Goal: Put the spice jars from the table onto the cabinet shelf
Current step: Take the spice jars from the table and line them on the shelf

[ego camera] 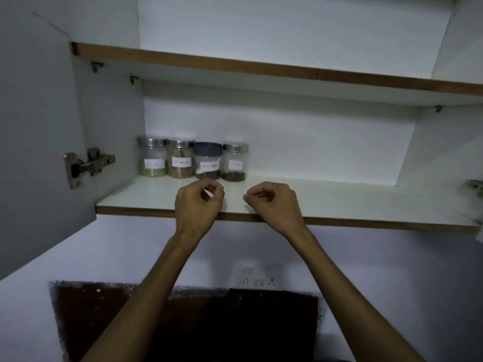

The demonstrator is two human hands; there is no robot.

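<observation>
Several labelled spice jars stand in a row at the back left of the lower cabinet shelf [339,205]: a steel-lidded jar [153,158], a second steel-lidded jar [181,159], a dark-lidded black pepper jar [208,162] and a small steel-lidded jar [234,163]. My left hand [200,205] hovers over the shelf's front edge just below the dark-lidded jar, fingers curled, holding nothing. My right hand [271,202] is beside it, to the right, also curled and holding nothing. Neither hand touches a jar.
The cabinet door [34,126] hangs open at the left with a metal hinge [88,164]. An upper shelf [261,66] runs above. A wall socket [257,276] and a dark panel [183,322] sit below the cabinet. The shelf's right part holds nothing.
</observation>
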